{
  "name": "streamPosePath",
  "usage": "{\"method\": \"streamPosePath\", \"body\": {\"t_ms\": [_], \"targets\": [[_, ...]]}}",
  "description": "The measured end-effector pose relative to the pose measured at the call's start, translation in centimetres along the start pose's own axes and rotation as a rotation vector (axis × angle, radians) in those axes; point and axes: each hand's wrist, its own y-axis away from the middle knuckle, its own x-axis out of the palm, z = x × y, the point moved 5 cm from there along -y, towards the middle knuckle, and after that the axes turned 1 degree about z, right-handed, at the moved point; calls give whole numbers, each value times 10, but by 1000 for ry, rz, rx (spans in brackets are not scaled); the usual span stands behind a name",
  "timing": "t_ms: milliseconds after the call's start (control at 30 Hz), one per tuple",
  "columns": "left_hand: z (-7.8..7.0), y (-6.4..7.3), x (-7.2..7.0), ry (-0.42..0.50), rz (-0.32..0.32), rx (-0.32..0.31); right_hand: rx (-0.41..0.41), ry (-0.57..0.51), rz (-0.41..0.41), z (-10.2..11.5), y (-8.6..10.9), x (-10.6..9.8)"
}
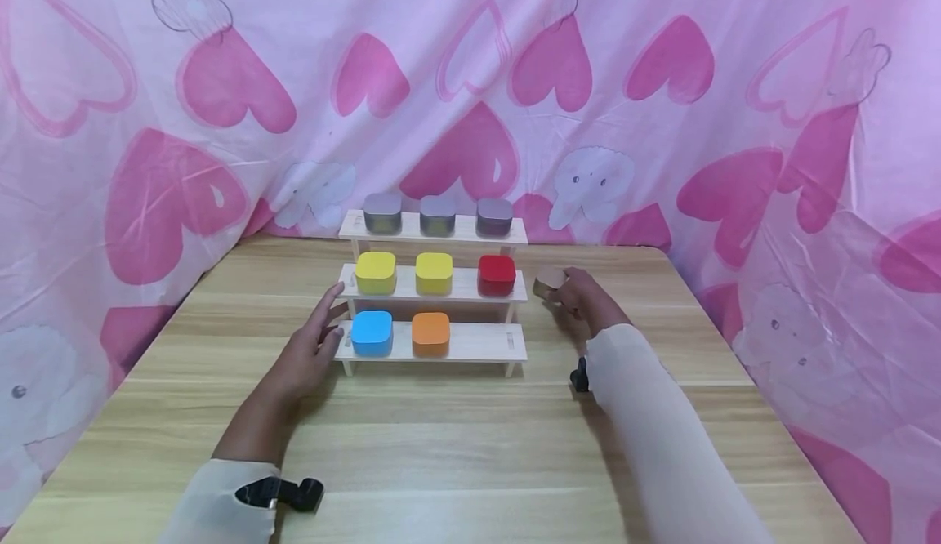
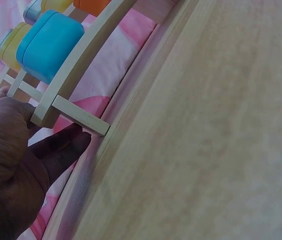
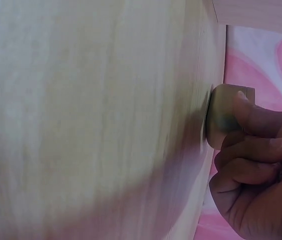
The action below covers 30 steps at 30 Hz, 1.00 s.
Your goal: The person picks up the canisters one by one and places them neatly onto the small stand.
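Observation:
My left hand (image 1: 309,356) is at the left end of a three-tier wooden rack (image 1: 478,341), its fingertips at the ends of the middle and lower tiers. In the left wrist view two fingers (image 2: 63,150) extend beside a rack leg. To the right of the rack, my right hand (image 1: 584,295) pinches a small brownish rounded-square tin (image 1: 547,280) between thumb and fingers. The right wrist view shows the tin (image 3: 225,112) on its side close to the tabletop. A blue tin (image 1: 372,333) and an orange tin (image 1: 430,334) stand on the lower tier.
Two yellow tins (image 1: 376,273) and a red tin (image 1: 497,275) line the middle tier. Three grey tins (image 1: 438,216) stand on the top tier. A pink heart-print cloth (image 1: 456,54) hangs behind and beside the wooden table (image 1: 441,462).

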Motion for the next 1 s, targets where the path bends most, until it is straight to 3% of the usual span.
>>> {"method": "streamPosePath", "body": {"t_ms": [100,533,1000], "targets": [[1,1,-1,-2,-6,1,-21,-4,6,2,0,1],[1,1,0,-5,-5,-3,51,-64,12,-5,1,-3],[-2,1,0,-4,2,-15,-129,-221,46,-16,31,-13]]}}
